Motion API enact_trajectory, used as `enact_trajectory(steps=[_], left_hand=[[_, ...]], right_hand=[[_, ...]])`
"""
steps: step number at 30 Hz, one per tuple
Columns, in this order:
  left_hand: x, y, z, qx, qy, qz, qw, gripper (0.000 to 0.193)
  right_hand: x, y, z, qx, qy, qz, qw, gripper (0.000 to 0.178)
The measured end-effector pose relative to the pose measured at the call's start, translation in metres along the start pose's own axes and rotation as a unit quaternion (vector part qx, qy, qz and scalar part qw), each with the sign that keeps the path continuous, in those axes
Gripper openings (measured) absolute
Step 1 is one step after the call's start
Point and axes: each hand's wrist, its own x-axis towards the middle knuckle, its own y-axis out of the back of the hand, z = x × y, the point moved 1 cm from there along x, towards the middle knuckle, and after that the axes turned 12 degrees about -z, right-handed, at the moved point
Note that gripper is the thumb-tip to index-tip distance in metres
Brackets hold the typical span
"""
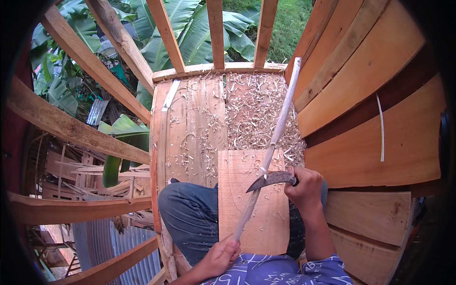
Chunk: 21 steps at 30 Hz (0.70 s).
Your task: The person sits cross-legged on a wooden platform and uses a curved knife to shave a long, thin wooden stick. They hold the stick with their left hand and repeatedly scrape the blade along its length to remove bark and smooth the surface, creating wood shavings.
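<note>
My left hand (224,251) is closed around the lower end of a long, pale wooden stick (281,121). The stick slants up and away to the right, its far end by the slatted wall. In my right hand (305,186) is the handle of a knife with a dark curved blade (273,179). The blade lies across the stick near its middle, and a small pale curl of wood stands up beside it. Under both, a flat wooden board (254,209) rests across my lap. My fist hides most of the knife's handle.
Wood shavings (259,107) cover much of the plank floor (178,135) ahead. A white strip (171,95) lies at the far left of the floor. Wooden railing slats (216,35) stand ahead and left, with banana leaves beyond. A plank wall (365,128) rises close on the right.
</note>
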Motion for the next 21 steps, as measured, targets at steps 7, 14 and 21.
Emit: enact_trajectory(steps=[7,14,21], left_hand=[[-0.003,0.002,-0.009,-0.055,-0.011,0.019,0.998,0.031],[0.002,0.009,0.006,-0.057,-0.007,0.057,0.997,0.029],[0.007,0.001,0.006,0.064,-0.025,0.097,0.993,0.030]], right_hand=[[0.007,0.004,0.023,0.023,-0.107,-0.031,0.993,0.012],[-0.047,-0.017,-0.031,0.034,0.078,-0.184,0.979,0.007],[-0.031,-0.018,-0.029,0.033,0.093,-0.125,0.987,0.008]])
